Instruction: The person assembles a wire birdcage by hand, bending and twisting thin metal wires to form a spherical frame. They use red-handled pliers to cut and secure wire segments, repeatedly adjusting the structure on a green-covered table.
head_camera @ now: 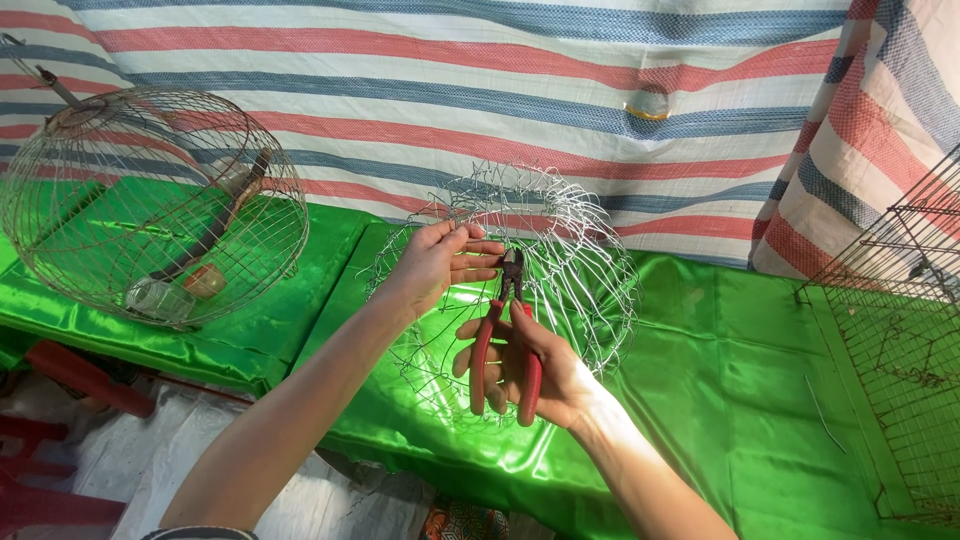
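Both forearms are bare, with a dark, light-edged cuff or band just showing at the left arm's lower edge

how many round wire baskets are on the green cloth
2. One finished basket lies on its side at the far left. One unfinished basket is in the middle, held by the left hand while the right hand works on it with red pliers.

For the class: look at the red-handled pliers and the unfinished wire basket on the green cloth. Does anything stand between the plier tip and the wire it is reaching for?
Nothing visible does. The right hand holds the pliers, tip at the wire basket, beside the left hand fingers gripping the frame.
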